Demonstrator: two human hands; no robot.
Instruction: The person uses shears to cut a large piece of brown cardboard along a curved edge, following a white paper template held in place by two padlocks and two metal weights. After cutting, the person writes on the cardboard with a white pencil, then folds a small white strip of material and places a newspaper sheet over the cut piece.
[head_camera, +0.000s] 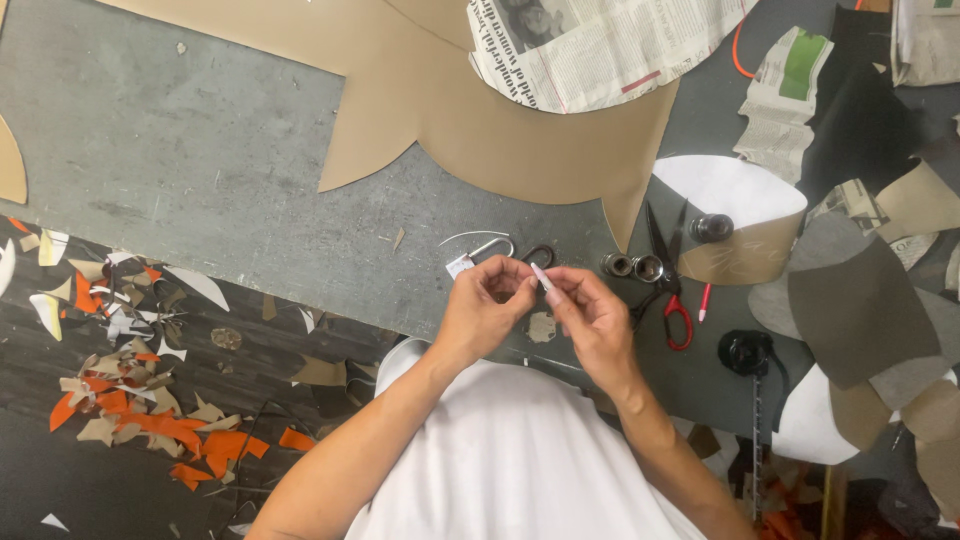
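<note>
The person holds both hands close together above the near edge of the grey tabletop (200, 170). The right hand (592, 318) pinches a small thin white stick (541, 277) between thumb and fingertips. The stick is tilted. Its long line runs from the right hand up and to the left, and its free tip points toward the left hand. The left hand (487, 303) has its fingers curled in and its fingertips pressed together right at the stick's tip. What the left hand holds is too small to tell.

Just behind the hands lie a metal clip (486, 250) and a dark ring (540, 254). Two small shiny metal cups (633, 266) stand side by side to the right; what is in them cannot be seen. A small dark jar (712, 228) stands farther right. Scissors with red handles (667, 285) lie beside the cups, blades pointing away from the person. A big tan sheet (500, 130) covers the far side, with newspaper (600, 45) on top. Orange and tan scraps (140, 400) lie on the floor.
</note>
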